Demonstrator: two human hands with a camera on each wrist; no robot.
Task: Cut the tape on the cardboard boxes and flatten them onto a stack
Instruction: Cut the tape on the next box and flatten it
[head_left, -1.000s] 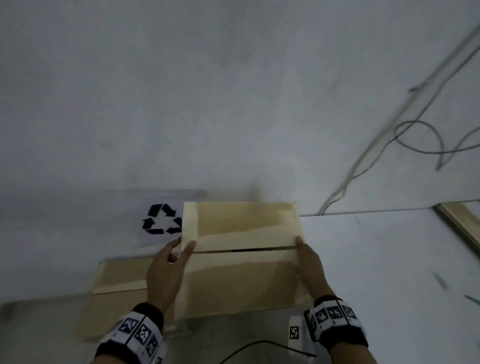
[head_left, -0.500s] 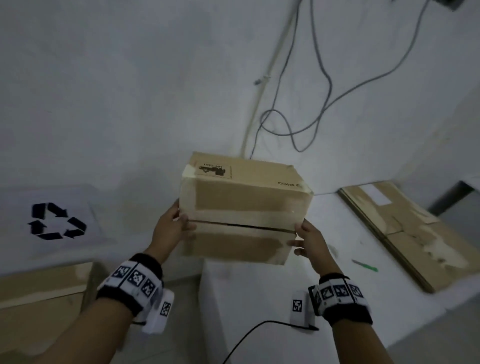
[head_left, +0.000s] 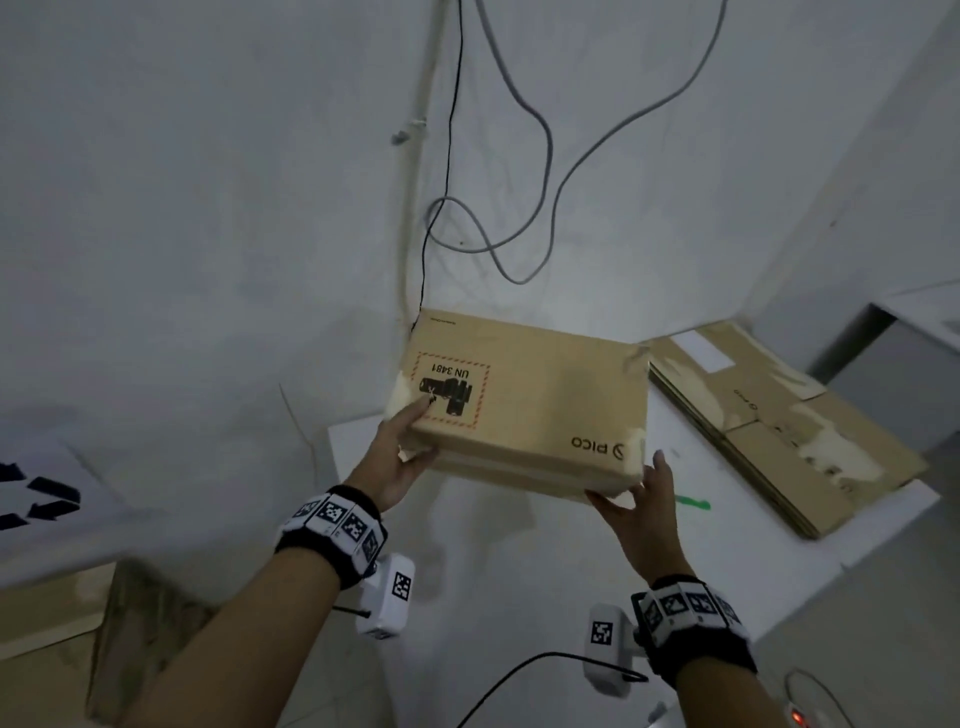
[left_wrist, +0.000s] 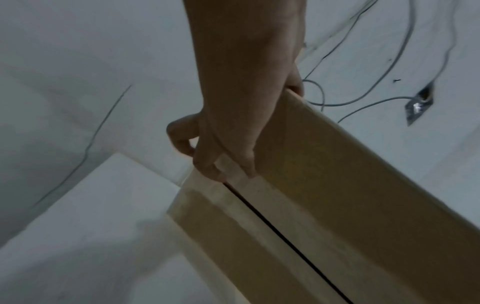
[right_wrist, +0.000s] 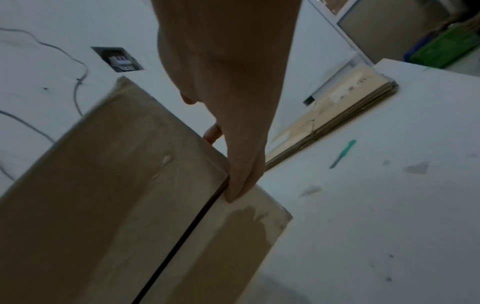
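Observation:
I hold a brown cardboard box (head_left: 530, 400) with a "UN 3481" label between both hands, above the white table (head_left: 519, 582). My left hand (head_left: 400, 457) grips its left end, thumb on top and fingers curled at the taped edge (left_wrist: 228, 168). My right hand (head_left: 639, 499) holds the right end, thumb on the near face by the slit seam (right_wrist: 233, 193). The near face of the box (right_wrist: 116, 185) shows pale tape and a dark open seam. A green cutter (head_left: 693, 503) lies on the table just right of my right hand.
A stack of flattened boxes (head_left: 779, 431) lies on the table at the right. Cables (head_left: 519, 156) hang down the white wall behind. More cardboard (head_left: 52, 623) sits low at the left, beside a recycling sign (head_left: 41, 499).
The box has come up off the pile at the left and swung right over the white table. It has tipped so its labelled face shows on top. Both hands stay on its ends.

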